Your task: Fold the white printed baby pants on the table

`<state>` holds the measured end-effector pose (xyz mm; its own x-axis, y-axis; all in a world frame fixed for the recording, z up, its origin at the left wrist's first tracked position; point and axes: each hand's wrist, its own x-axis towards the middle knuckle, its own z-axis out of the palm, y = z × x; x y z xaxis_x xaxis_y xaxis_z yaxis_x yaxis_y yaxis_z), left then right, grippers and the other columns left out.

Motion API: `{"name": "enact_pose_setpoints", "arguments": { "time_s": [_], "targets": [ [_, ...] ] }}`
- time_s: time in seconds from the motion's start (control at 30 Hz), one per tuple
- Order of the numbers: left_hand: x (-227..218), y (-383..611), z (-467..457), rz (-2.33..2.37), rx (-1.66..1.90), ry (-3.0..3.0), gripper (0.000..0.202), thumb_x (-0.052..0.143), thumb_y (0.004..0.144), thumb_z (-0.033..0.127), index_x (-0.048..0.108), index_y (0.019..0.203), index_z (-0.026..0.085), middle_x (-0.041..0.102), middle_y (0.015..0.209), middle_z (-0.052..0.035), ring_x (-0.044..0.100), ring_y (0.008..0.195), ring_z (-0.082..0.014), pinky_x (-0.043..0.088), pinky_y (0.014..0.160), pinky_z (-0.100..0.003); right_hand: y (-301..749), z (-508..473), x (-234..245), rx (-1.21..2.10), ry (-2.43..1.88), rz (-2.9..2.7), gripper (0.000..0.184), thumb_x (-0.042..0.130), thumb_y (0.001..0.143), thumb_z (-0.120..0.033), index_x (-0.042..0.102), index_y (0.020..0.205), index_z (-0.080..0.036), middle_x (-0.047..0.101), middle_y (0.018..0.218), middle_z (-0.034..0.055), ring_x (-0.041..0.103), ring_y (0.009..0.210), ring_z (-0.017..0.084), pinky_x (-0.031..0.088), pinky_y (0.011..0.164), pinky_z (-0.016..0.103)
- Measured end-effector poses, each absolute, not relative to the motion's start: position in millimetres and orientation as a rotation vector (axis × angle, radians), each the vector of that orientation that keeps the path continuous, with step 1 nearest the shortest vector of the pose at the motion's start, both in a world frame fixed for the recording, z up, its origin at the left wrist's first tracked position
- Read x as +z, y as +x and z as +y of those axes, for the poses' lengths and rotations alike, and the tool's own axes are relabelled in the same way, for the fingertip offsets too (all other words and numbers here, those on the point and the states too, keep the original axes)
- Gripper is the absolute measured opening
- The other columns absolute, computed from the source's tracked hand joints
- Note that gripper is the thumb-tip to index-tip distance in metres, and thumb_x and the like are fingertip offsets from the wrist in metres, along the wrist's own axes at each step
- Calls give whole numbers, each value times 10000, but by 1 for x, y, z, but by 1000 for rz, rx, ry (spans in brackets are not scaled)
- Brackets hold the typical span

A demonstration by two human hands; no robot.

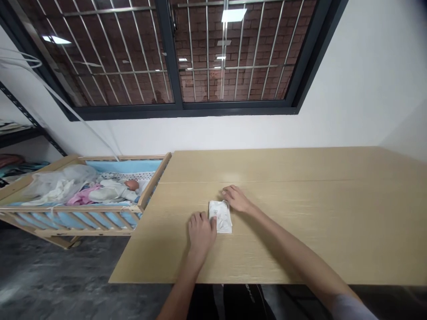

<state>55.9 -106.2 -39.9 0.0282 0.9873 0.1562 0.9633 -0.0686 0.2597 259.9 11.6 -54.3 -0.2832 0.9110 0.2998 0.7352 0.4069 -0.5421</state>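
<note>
White printed packet lies flat on the table, lower middle of frame, long side pointing toward the wall. Looks folded shut, nothing opened out as far as visible. Print too small to read

Left hand: fingers loosely curled, resting on the table, thumb at the packet's lower left edge, touching or just beside, can't tell. Right hand: fingers loosely together, pointing left, at the packet's top corner. No clear pinch from either hand, hands apart, packet between them

Seam in the table runs across just above the packet. Near table edge sits below the left hand, with less room on that side. Far more room to the right, where the table runs on well past the right hand

Wooden crib at left of frame, end rail against the table's left edge. Inside, baby doll dressed in white, on pink cloth, head toward the table. White netting bunched at far end. Barred window at top of frame, dark metal shelf far left
</note>
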Motion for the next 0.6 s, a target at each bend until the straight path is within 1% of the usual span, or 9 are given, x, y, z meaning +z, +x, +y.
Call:
{"name": "enact_pose_setpoints", "arguments": {
  "time_s": [0.07, 0.17, 0.27, 0.33, 0.4, 0.47, 0.5, 0.53, 0.6],
  "targets": [
    [-34, 57, -89, 2056, 383, 2137, 463, 434, 1000, 459, 641, 1106, 58, 643, 1153, -243, 595, 1126, -371, 444, 967, -475, 254, 9, -55, 582, -1358, -2067, 402, 469, 1038, -442, 717, 1110, -135, 708, 1108, 159, 642, 1051, 304, 486, 969, 413],
    [-35, 63, -72, 1965, 393, 2110, 414, 496, 974, 410, 625, 1102, 38, 651, 1132, -256, 603, 1117, -368, 444, 968, -456, 248, 0, -56, 746, -1293, -2091, 355, 540, 995, -447, 738, 985, -152, 725, 975, 109, 662, 898, 271, 527, 828, 359],
    [-34, 70, -79, 1838, 462, 2094, 300, 422, 997, 302, 596, 1114, 87, 645, 1172, -213, 606, 1123, -301, 454, 953, -386, 249, -23, -52, 739, -1256, -2067, 350, 588, 952, -464, 722, 1002, -145, 707, 968, 108, 653, 892, 278, 532, 812, 371],
    [-33, 76, -98, 1735, 536, 2096, 307, 317, 1035, 299, 570, 1115, 144, 645, 1181, -155, 613, 1102, -235, 463, 926, -323, 255, -53, -47, 747, -1218, -2010, 370, 563, 966, -476, 703, 1052, -145, 692, 995, 118, 649, 922, 291, 535, 849, 403],
    [-36, 86, -128, 1595, 627, 2012, 386, 218, 1064, 380, 541, 1133, 180, 659, 1136, -114, 632, 1029, -201, 479, 881, -295, 265, -93, -44, 776, -1189, -1940, 369, 510, 1012, -480, 682, 1130, -176, 684, 1058, 116, 644, 1001, 299, 525, 928, 435],
    [-47, 99, -161, 1401, 704, 1765, 485, 194, 1054, 519, 506, 1219, 187, 674, 1100, -113, 644, 967, -222, 494, 849, -327, 277, -140, -46, 799, -1202, -1848, 345, 506, 1031, -477, 667, 1201, -223, 673, 1140, 111, 630, 1100, 306, 504, 1007, 450],
    [-55, 107, -178, 1320, 684, 1687, 521, 212, 1040, 571, 494, 1266, 196, 667, 1154, -123, 637, 1020, -238, 490, 892, -350, 285, -164, -50, 802, -1236, -1791, 332, 510, 1035, -467, 657, 1236, -249, 662, 1193, 110, 617, 1152, 309, 492, 1039, 454],
    [-65, 114, -193, 1251, 637, 1626, 553, 214, 1029, 603, 490, 1295, 204, 656, 1200, -136, 625, 1075, -256, 484, 933, -375, 292, -189, -56, 780, -1271, -1718, 321, 528, 1025, -472, 661, 1238, -271, 660, 1214, 109, 617, 1166, 318, 503, 1038, 459],
    [-83, 130, -220, 1047, 457, 1549, 565, 270, 1010, 644, 495, 1335, 240, 629, 1282, -145, 590, 1170, -286, 480, 989, -427, 309, -237, -70, 668, -1366, -1523, 328, 604, 965, -525, 687, 1190, -301, 676, 1180, 113, 648, 1119, 354, 570, 950, 477]
  ]
}}
